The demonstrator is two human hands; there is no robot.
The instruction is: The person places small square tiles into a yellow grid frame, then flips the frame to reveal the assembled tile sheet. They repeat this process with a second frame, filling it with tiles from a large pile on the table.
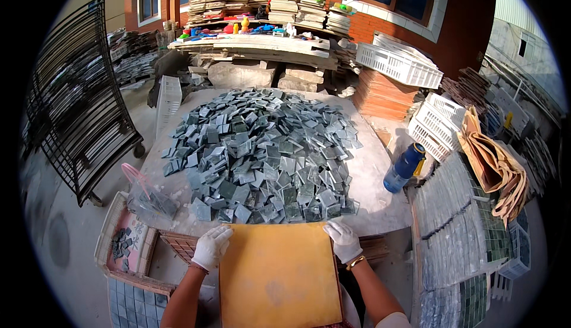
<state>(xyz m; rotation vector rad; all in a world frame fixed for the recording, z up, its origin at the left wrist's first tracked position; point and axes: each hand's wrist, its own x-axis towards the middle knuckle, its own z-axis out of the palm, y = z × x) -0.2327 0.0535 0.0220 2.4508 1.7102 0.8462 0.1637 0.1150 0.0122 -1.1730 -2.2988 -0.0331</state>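
A flat yellow board [278, 271] lies in front of me, its far edge against the near edge of the pale work table [377, 206]. My left hand [213, 248], in a white glove, is closed on the board's far left corner. At the far right corner my right hand [344, 241], gloved too, grips the side with its fingers bent over the edge. The undersides of both grips are hidden. Just beyond the board, a large heap of square grey-green stone tiles [267, 155] covers the middle of the table.
A clear bag with pink handles [151, 200] sits at the table's left edge, above a crate [106, 250] holding tile bits. A blue bottle [404, 167] stands on the right, near stacked tile sheets [455, 221]. Black wire rack [83, 102] far left; white crates [437, 123] far right.
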